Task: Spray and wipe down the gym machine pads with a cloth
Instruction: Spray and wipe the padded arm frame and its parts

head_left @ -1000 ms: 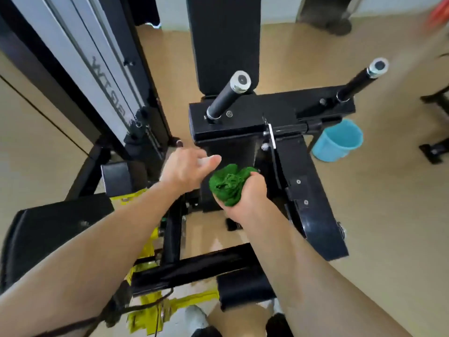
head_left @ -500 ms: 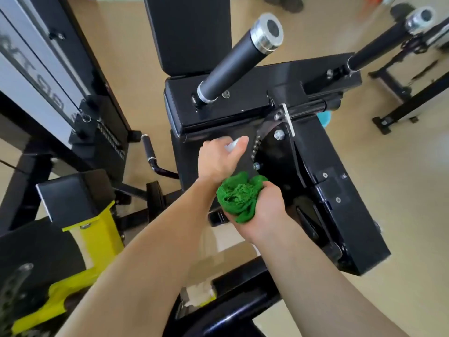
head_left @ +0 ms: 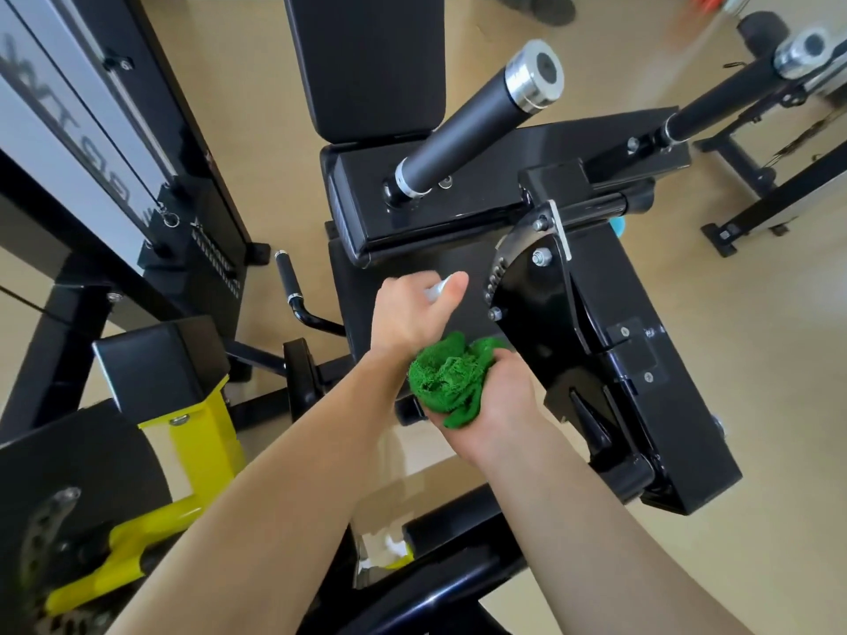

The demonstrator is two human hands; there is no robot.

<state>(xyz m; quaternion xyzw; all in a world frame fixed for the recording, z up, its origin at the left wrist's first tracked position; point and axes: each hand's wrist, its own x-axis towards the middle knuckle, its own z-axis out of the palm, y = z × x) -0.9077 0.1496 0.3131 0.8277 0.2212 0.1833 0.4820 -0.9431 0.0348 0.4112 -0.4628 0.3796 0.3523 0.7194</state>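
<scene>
Beige gym floor [head_left: 687,359] under a black weight machine, seen from above. Item: left hand [head_left: 408,313], fist wrapped around a small white spray bottle [head_left: 437,286], of which only the pale top shows between thumb and forefinger; the nozzle end appears aimed at the dark vertical pad [head_left: 412,263] directly ahead, presumably so that mist lands on the upholstery and not the steel. Whether the trigger is pressed cannot be told. Item: right hand [head_left: 495,405], palm up and fingers curled around a bunched green cloth [head_left: 449,378], held just beside the left wrist and just short of the pad, a sensible waiting place for a wipe straight after spraying. Item: upright back pad [head_left: 366,61] at top centre, well apart from both hands, untouched at present. Item: two black roller handles with silver caps, one central [head_left: 481,121], one at right [head_left: 733,98], projecting above the work area. Item: black pivot plate [head_left: 573,336] with bolts, just right of the cloth. Item: yellow bracket [head_left: 197,442] at lower left. Judgement: spraying stage on the lower pad, wiping not yet begun.
</scene>
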